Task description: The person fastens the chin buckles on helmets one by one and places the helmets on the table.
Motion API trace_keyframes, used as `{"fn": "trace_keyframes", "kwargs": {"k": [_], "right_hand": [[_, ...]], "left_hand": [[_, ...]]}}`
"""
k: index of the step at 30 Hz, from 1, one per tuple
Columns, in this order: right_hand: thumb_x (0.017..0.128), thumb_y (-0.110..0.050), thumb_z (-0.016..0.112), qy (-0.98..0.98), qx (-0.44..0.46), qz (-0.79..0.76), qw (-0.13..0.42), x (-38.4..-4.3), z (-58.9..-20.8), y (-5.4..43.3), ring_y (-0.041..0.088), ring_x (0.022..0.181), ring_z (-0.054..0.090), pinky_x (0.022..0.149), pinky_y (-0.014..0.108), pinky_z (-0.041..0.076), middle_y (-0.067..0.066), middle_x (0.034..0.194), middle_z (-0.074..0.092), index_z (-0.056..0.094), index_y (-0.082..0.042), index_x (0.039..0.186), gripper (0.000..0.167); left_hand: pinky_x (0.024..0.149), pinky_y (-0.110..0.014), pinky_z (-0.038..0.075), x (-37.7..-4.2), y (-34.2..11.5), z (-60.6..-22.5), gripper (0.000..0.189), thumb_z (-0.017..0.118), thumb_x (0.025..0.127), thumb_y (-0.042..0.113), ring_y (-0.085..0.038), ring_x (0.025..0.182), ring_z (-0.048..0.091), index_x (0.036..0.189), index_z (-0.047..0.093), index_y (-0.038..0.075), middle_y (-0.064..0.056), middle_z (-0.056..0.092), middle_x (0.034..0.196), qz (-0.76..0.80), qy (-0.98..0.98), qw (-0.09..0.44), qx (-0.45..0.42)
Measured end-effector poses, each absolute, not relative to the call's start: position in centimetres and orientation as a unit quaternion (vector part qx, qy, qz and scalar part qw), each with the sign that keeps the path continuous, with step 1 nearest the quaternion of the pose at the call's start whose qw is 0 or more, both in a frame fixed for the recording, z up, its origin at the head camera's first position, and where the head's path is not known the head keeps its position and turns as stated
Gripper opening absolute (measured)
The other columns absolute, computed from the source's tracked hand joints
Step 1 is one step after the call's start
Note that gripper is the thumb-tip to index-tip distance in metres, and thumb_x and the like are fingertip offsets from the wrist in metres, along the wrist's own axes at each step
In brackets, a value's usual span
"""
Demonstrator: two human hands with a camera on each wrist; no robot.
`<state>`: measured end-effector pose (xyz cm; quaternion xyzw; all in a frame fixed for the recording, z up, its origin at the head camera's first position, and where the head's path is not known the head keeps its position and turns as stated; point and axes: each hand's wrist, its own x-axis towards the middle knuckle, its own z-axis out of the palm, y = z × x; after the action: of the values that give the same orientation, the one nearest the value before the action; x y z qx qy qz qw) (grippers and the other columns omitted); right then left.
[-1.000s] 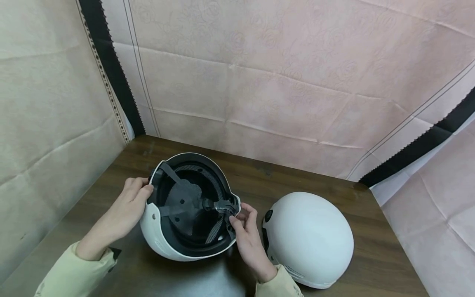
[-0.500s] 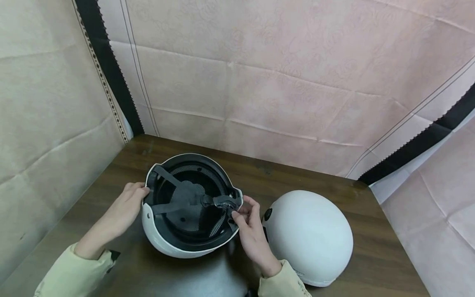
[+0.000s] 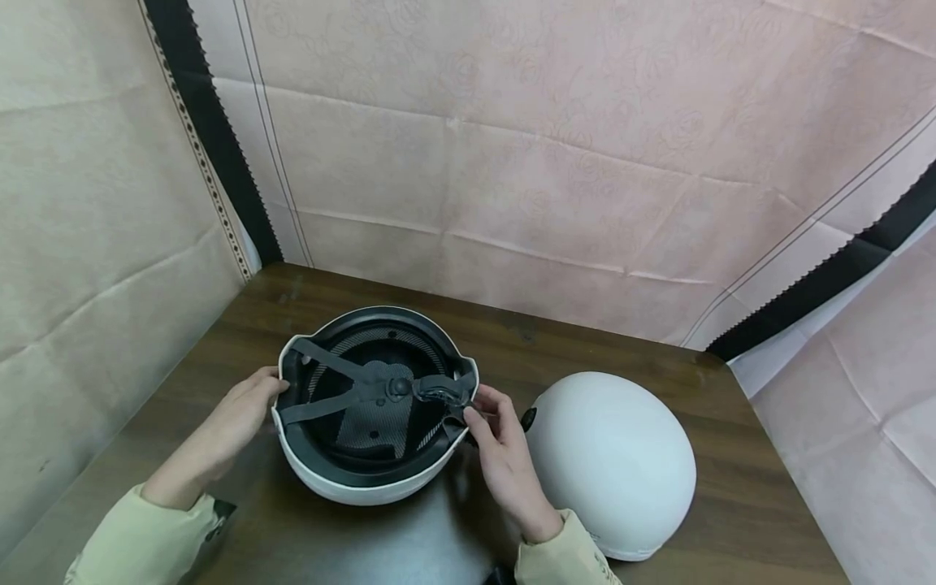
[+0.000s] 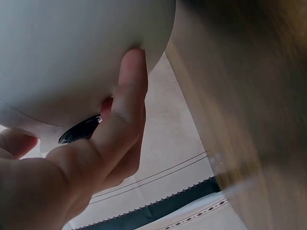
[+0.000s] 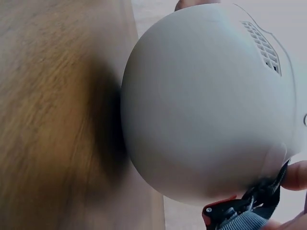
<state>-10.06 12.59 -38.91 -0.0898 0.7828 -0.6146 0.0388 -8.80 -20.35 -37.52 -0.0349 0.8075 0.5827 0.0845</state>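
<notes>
A white helmet lies upside down, its black padded inside facing up and grey straps crossing the opening. My left hand grips its left rim; in the left wrist view the fingers lie along the outside of the shell. Opposite, my right hand holds the right rim, thumb at the edge. From that side a black strap with a red and black buckle hangs outside the shell in the right wrist view. Whether the shell touches the table cannot be told.
A second white helmet sits dome up just right of my right hand. Both helmets are over a brown wooden table. Pale patterned cloth walls off the back and sides. A small dark object shows at the front edge.
The held helmet has tipped so its opening faces more squarely upward and its straps show across it. My left hand has shifted slightly left and down, my right hand slightly right.
</notes>
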Motion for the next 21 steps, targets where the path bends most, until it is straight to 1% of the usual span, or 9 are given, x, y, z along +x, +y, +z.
{"fn": "trace_keyframes", "kwargs": {"k": [6, 7, 10, 13, 14, 16, 19, 21], "right_hand": [[0.101, -0.043, 0.049, 0.786, -0.075, -0.611, 0.058, -10.1, -39.0, 12.9, 0.024, 0.114, 0.05, 0.098, 0.047, 0.041, 0.009, 0.129, 0.05, 0.045, -0.013, 0.138, 0.047], [0.101, -0.046, 0.048, 0.788, -0.072, -0.608, 0.065, -10.1, -39.0, 13.0, 0.024, 0.117, 0.049, 0.1, 0.047, 0.04, 0.008, 0.131, 0.05, 0.046, -0.013, 0.138, 0.049], [0.1, -0.053, 0.043, 0.776, -0.065, -0.618, 0.107, -10.2, -39.0, 13.3, 0.025, 0.119, 0.051, 0.099, 0.049, 0.041, 0.011, 0.13, 0.052, 0.047, -0.008, 0.136, 0.058], [0.099, -0.057, 0.04, 0.75, -0.057, -0.639, 0.157, -10.1, -39.0, 13.7, 0.028, 0.116, 0.055, 0.095, 0.048, 0.045, 0.013, 0.126, 0.054, 0.047, -0.005, 0.134, 0.063], [0.099, -0.057, 0.041, 0.74, -0.051, -0.649, 0.169, -10.1, -38.9, 13.8, 0.03, 0.111, 0.058, 0.092, 0.047, 0.048, 0.013, 0.122, 0.056, 0.047, -0.004, 0.132, 0.063], [0.098, -0.055, 0.045, 0.724, -0.041, -0.665, 0.178, -10.0, -38.8, 14.0, 0.03, 0.105, 0.061, 0.088, 0.045, 0.05, 0.014, 0.117, 0.059, 0.048, -0.003, 0.131, 0.061], [0.098, -0.046, 0.052, 0.706, -0.024, -0.688, 0.166, -9.8, -38.5, 14.4, 0.029, 0.099, 0.063, 0.083, 0.042, 0.053, 0.014, 0.114, 0.061, 0.048, -0.004, 0.133, 0.055], [0.098, -0.041, 0.055, 0.699, -0.015, -0.698, 0.151, -9.7, -38.2, 14.6, 0.029, 0.096, 0.065, 0.08, 0.041, 0.054, 0.014, 0.114, 0.061, 0.048, -0.005, 0.135, 0.052]], "left_hand": [[0.087, -0.042, 0.048, -8.7, -20.3, -37.8, 0.048, 0.021, 0.104, 0.023, -0.032, 0.112, 0.05, 0.137, 0.033, -0.01, -0.027, 0.044, 0.132, 0.583, 0.807, 0.085, -0.03], [0.086, -0.042, 0.048, -8.6, -20.3, -37.8, 0.047, 0.021, 0.104, 0.023, -0.031, 0.111, 0.05, 0.136, 0.034, -0.009, -0.026, 0.044, 0.13, 0.584, 0.807, 0.085, -0.028], [0.086, -0.041, 0.048, -8.5, -20.2, -37.9, 0.048, 0.022, 0.104, 0.023, -0.033, 0.112, 0.048, 0.137, 0.031, -0.01, -0.027, 0.042, 0.132, 0.59, 0.803, 0.081, -0.028], [0.084, -0.039, 0.048, -8.4, -20.1, -38.0, 0.051, 0.022, 0.104, 0.023, -0.034, 0.114, 0.047, 0.141, 0.025, -0.011, -0.028, 0.038, 0.135, 0.594, 0.8, 0.077, -0.034], [0.083, -0.038, 0.048, -8.4, -20.1, -38.1, 0.052, 0.022, 0.104, 0.023, -0.034, 0.114, 0.047, 0.143, 0.022, -0.011, -0.028, 0.037, 0.136, 0.595, 0.799, 0.074, -0.036], [0.082, -0.037, 0.049, -8.3, -20.0, -38.0, 0.051, 0.022, 0.104, 0.022, -0.033, 0.112, 0.049, 0.143, 0.022, -0.011, -0.028, 0.038, 0.136, 0.597, 0.799, 0.07, -0.037], [0.081, -0.037, 0.049, -8.3, -19.9, -37.9, 0.05, 0.023, 0.104, 0.022, -0.032, 0.11, 0.051, 0.142, 0.024, -0.011, -0.028, 0.04, 0.134, 0.598, 0.798, 0.066, -0.034], [0.083, -0.038, 0.049, -8.3, -19.8, -37.8, 0.051, 0.023, 0.104, 0.023, -0.033, 0.111, 0.05, 0.143, 0.023, -0.01, -0.028, 0.039, 0.135, 0.598, 0.798, 0.069, -0.033]]}}
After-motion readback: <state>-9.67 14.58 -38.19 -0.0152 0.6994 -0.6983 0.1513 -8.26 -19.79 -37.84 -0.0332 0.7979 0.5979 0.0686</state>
